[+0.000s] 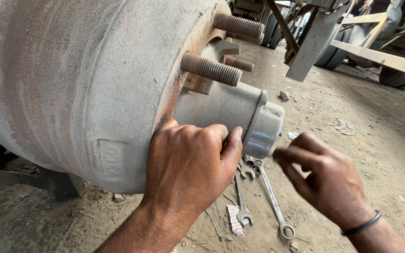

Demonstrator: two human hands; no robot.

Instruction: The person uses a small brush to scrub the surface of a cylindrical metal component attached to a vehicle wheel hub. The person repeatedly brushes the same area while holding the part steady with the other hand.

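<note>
Head view, looking down on one large grey brake drum [71, 84] filling the left half, rust along its rim. Three threaded rusty wheel studs [211, 69] counted on its face, sticking out to the right; one grey hub [221, 110] projecting from the middle, capped by one shiny metal hub cap [266, 131]. Two combination spanners [272, 199] lying on the dirt floor [376, 154] just below the hub cap, heads close together, handles running toward the near edge; one scrap of printed paper [234, 219] beside them. Far off at upper right, truck tyres [333, 54] and a pale metal frame [380, 54]; a steel bracket [308, 47] hanging down in front of them.

Left hand [188, 168] laid flat against the drum's lower rim and the underside of the hub, fingers bent over loosely, thumb pressed up along the flange just left of the hub cap; nothing gripped, only braced on metal. Lower part of the hub hidden behind this hand. Right hand [324, 180] blurred, near the hub cap on its right but apart from it, fingers curled partway inward, empty as far as can be seen, a dark band on the wrist.
</note>
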